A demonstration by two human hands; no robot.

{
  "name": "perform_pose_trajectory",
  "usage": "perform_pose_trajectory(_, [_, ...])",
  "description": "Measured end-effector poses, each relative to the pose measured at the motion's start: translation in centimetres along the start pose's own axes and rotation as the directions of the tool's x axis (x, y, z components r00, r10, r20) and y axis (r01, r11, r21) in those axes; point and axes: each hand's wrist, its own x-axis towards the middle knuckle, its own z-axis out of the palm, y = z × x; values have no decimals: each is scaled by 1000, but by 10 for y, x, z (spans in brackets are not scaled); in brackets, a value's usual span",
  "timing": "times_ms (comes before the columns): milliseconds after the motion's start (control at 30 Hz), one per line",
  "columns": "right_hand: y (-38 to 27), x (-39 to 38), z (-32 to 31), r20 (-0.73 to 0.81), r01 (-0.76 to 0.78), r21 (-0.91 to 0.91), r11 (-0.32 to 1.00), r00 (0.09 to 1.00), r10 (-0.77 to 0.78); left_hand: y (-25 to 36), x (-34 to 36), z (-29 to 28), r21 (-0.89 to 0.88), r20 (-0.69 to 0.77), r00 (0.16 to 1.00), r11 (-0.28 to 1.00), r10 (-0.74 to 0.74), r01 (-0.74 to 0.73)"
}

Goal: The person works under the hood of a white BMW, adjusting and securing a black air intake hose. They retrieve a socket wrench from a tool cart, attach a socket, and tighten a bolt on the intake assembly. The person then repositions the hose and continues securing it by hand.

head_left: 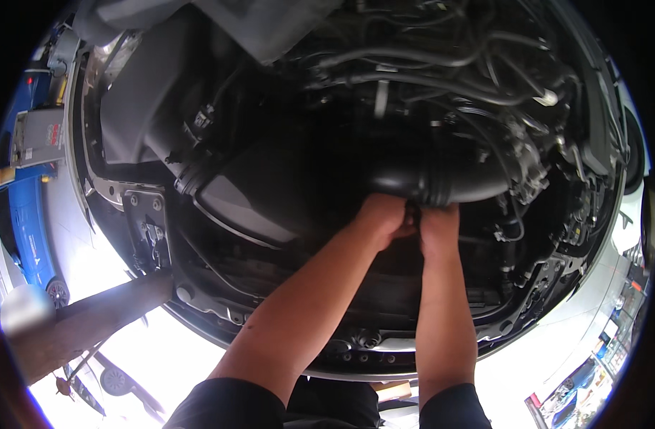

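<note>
In an open engine bay, both my hands reach under a wide black ribbed air intake hose (434, 182). My left hand (386, 217) is closed just below the hose, its fingers curled around something dark that I cannot make out. Close beside it, my right hand (439, 227) reaches up against the underside of the hose near its ribs, and its fingers are hidden behind it. To the left of my hands lies a large black air duct (252, 189).
Black hoses and wiring (442, 64) crowd the far side. The front body panel (370, 342) runs beneath my forearms. What looks like another person's arm (106, 314) extends to the bay's left front edge. A blue car (31, 229) stands beyond; shelves (606, 365) stand at right.
</note>
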Motion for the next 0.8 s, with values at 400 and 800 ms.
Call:
perform_pose_trajectory(400, [-17, -7, 8, -61, 178, -114, 977, 981, -185, -8, -11, 6, -78, 29, 990, 988, 137, -134])
perform_pose_trajectory(800, [-8, -9, 8, 9, 162, -111, 980, 987, -162, -13, 6, -8, -25, -106, 956, 960, 274, -278])
